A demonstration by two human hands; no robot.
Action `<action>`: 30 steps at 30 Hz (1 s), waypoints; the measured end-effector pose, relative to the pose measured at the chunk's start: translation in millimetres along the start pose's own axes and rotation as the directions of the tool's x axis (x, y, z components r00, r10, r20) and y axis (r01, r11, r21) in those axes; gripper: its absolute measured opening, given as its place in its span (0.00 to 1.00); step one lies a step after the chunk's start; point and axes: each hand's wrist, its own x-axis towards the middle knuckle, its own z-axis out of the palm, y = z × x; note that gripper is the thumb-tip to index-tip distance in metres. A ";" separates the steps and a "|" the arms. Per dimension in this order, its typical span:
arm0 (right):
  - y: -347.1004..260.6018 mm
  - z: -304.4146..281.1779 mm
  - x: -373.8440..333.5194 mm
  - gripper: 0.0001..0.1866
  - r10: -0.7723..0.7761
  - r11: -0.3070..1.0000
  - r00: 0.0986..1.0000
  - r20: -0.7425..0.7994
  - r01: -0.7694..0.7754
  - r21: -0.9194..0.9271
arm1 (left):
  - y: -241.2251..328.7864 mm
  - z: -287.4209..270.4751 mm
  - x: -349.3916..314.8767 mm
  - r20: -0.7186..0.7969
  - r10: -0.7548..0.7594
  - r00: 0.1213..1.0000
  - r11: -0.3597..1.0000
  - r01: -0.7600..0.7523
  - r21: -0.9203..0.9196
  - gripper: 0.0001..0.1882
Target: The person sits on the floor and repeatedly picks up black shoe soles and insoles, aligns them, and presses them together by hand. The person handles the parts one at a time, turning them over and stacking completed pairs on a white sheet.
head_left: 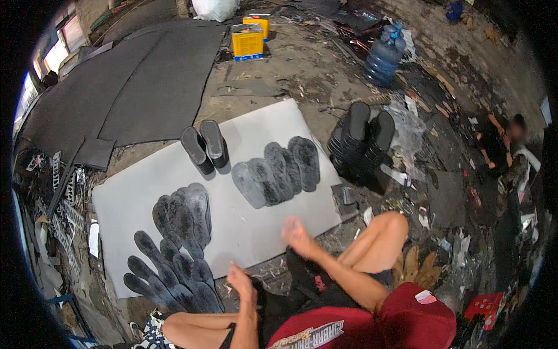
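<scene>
My left hand (239,279) hovers by the near edge of a pale grey board (232,232), its fingers too small and soft to read. My right hand (297,234) is raised over the board's near right edge, smeared by motion; nothing shows clearly in it. Dark shoe soles lie fanned out in overlapping groups: a near-left group (168,273), one just beyond it (185,215), and a row (278,171) at the far right of the board. Two thick stacks of black soles (204,145) stand at the board's far edge.
Taller stacks of black soles (360,139) stand off the board's right side. Beyond are dark sheets (151,87), yellow tins (248,42) and a blue water jug (385,57). Scraps litter the floor; a work glove (417,267) lies at the right. Another person (499,142) sits far right.
</scene>
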 end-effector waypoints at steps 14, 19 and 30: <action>-65.0 -332.5 197.8 0.65 0.363 0.557 0.781 -0.509 0.256 0.790 | 64.9 -55.9 -64.4 0.207 -0.025 0.978 0.973 0.072 -0.221 0.20; -103.0 -279.0 211.5 0.68 0.689 0.581 0.374 -0.620 0.226 0.782 | 57.8 -65.4 -110.3 0.152 0.002 0.988 0.944 0.049 -0.326 0.08; -86.9 -319.9 233.5 0.48 0.502 0.607 0.715 -0.487 0.111 0.787 | 39.5 -84.9 -74.9 0.200 -0.077 0.977 0.939 0.138 -0.314 0.07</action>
